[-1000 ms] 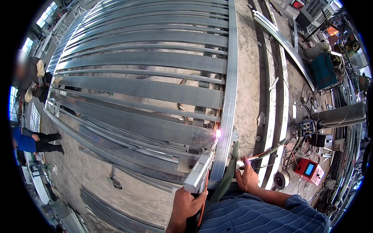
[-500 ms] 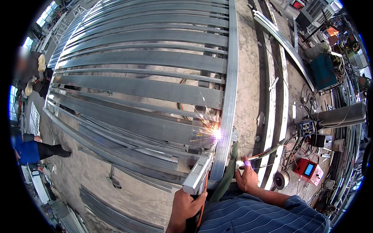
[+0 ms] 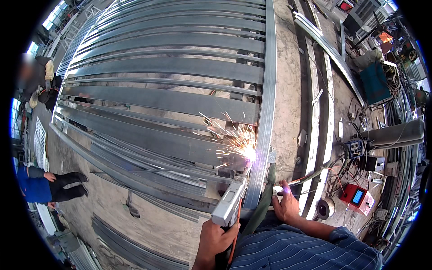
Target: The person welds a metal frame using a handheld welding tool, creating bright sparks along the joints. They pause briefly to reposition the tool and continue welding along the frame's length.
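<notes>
The left hand [image 3: 216,236] was clamped round the torch [image 3: 230,202], whose tip stood amid sparks [image 3: 243,145] at the right edge of the frame [image 3: 268,90], near its lower right corner. The right hand [image 3: 286,207], apart from the left, was beside the green hose [image 3: 262,211]; whether it gripped anything could not be told.

Scene fairly bright. Windows [image 3: 53,19] at left rim blown out. Welding arc [image 3: 251,156] clips white, sparks [image 3: 240,143] streaked, purple flare spot [image 3: 286,190] on right hand [image 3: 285,206]. Glare on left ends of slats [image 3: 166,69]. Heavy fisheye bend, black corners.
</notes>
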Motion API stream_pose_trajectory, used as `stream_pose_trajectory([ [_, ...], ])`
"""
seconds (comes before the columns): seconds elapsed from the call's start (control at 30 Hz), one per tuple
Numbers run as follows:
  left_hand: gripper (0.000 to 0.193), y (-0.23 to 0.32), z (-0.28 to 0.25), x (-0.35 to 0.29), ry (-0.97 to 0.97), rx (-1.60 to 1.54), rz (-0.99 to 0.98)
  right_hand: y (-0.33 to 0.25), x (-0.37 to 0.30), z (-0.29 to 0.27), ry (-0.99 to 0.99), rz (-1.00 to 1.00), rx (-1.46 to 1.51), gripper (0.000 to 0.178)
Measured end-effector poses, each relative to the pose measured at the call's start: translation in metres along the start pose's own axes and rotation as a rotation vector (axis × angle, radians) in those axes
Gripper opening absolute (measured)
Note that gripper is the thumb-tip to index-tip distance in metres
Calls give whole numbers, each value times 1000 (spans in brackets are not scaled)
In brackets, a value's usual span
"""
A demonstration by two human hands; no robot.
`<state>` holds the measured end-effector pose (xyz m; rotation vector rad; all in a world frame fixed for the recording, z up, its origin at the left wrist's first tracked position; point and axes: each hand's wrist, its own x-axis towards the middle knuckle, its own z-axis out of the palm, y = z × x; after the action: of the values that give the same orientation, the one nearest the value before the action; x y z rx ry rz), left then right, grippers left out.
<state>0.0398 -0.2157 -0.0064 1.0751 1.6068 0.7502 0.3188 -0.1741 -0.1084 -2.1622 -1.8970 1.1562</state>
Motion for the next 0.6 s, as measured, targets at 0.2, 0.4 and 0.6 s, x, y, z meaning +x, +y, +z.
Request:
stream_pose_trajectory([
  [0.2, 27, -4, 0, -1, -11, -9, -2, 1, 0, 2, 9, 1, -26, 80],
  [0.4, 27, -4, 1, -3, -1, -47, -26, 1, 0, 1, 5, 5, -7, 81],
  [0.6, 27, -4, 0, -5, 2, -30, -17, 3, -1, 3, 11, -5, -12, 81],
])
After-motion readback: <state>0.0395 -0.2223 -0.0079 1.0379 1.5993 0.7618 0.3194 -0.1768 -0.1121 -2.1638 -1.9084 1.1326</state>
